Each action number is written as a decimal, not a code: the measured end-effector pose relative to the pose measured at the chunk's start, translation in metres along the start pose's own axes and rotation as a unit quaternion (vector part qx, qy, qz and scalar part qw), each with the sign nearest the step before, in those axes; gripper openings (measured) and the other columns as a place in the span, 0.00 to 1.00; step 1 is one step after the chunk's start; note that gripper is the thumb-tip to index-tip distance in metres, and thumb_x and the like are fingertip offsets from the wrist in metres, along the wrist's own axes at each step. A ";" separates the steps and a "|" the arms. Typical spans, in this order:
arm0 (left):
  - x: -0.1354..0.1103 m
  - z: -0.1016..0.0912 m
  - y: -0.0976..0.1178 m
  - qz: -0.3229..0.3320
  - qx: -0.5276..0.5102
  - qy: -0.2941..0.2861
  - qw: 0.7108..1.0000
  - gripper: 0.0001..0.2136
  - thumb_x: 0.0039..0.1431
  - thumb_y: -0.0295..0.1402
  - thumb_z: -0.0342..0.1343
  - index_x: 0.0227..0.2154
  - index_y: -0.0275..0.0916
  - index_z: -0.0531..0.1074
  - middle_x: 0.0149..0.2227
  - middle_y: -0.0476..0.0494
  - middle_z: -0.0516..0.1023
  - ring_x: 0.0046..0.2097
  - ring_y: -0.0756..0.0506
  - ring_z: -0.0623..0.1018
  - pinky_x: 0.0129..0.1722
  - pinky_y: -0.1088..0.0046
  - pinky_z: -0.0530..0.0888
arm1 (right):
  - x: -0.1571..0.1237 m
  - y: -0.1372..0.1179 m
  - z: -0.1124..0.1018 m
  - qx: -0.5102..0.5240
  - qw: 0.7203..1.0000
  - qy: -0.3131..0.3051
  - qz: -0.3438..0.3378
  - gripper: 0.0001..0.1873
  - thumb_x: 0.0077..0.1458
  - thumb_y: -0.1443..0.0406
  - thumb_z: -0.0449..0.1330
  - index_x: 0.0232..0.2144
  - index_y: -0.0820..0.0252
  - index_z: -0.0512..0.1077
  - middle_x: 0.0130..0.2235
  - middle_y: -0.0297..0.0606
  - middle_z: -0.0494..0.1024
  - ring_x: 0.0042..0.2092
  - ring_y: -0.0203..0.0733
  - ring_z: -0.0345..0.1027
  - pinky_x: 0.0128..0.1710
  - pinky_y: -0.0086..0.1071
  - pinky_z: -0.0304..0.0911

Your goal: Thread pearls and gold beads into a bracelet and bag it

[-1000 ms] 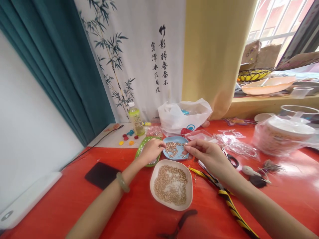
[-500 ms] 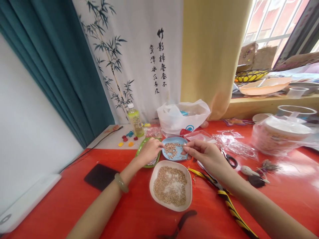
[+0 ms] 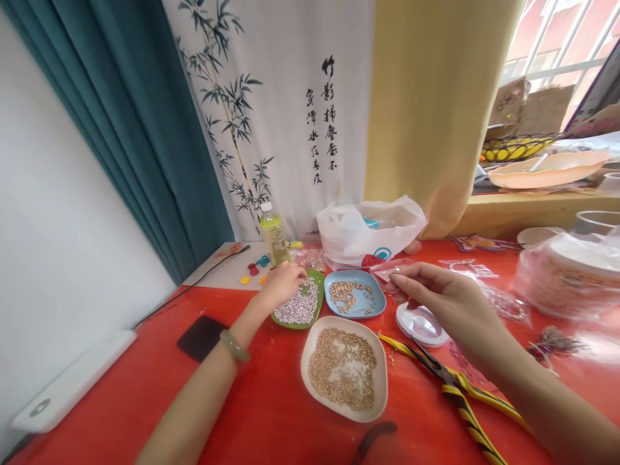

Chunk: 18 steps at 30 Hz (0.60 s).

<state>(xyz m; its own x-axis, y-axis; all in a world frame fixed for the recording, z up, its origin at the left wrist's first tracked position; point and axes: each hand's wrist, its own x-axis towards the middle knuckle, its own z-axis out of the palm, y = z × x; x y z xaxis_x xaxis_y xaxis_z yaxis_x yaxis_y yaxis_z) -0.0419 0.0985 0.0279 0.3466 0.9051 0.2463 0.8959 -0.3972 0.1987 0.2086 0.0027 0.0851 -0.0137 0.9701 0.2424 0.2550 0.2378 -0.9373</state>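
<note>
My left hand point(image 3: 282, 283), a green bangle on its wrist, rests curled at the far edge of a green dish point(image 3: 314, 314) of pale pearl beads, fingers closed; what it pinches is too small to see. My right hand point(image 3: 443, 300) hovers right of a blue dish point(image 3: 379, 298) of gold beads, thumb and forefinger pinched on a tiny pin or bead. Below it lies a small white round lid point(image 3: 420, 325). A white dish point(image 3: 382, 374) of gold beads sits nearest me.
Yellow-and-black pliers point(image 3: 460, 391) lie at the right on the red table point(image 3: 271, 407), dark pliers handles point(image 3: 375, 436) at the front. A white plastic bag point(image 3: 368, 229), a green bottle point(image 3: 274, 236), a black pad point(image 3: 201, 336) and clear packets point(image 3: 504, 300) surround the dishes.
My left hand moved left from the blue dish to the green dish. My right hand drew back to the right, off the blue dish. The camera shifted, uncovering the white lid.
</note>
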 end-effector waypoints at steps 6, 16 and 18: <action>0.001 0.005 -0.001 -0.002 -0.013 -0.004 1.000 0.09 0.52 0.29 0.49 0.32 0.41 0.74 0.36 0.44 0.75 0.43 0.42 0.70 0.41 0.68 0.65 | 0.002 -0.002 -0.004 -0.013 1.000 0.016 0.007 0.14 0.41 0.53 0.61 0.23 0.58 0.71 0.23 0.35 0.73 0.24 0.35 0.63 0.23 0.29 0.60; 0.003 0.031 0.047 0.165 -0.073 -0.092 0.979 0.18 0.60 0.38 0.39 0.48 0.38 0.64 0.55 0.40 0.63 0.57 0.45 0.58 0.55 0.62 0.53 | -0.002 -0.006 0.001 -0.006 1.000 0.005 0.008 0.13 0.42 0.54 0.60 0.24 0.58 0.70 0.23 0.35 0.73 0.26 0.36 0.65 0.24 0.29 0.60; 0.007 0.038 0.054 0.167 -0.046 -0.118 0.978 0.18 0.59 0.39 0.39 0.48 0.38 0.65 0.55 0.38 0.62 0.57 0.42 0.59 0.55 0.57 0.50 | -0.004 -0.007 0.000 -0.004 1.000 -0.003 0.005 0.13 0.43 0.54 0.59 0.24 0.58 0.70 0.24 0.35 0.73 0.26 0.36 0.65 0.25 0.29 0.60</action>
<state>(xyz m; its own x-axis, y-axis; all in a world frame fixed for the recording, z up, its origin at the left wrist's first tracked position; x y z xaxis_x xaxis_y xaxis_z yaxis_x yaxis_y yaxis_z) 0.0198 0.0896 0.0040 0.6796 0.7283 0.0884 0.6969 -0.6785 0.2324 0.2070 -0.0026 0.0913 -0.0168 0.9728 0.2311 0.2631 0.2273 -0.9376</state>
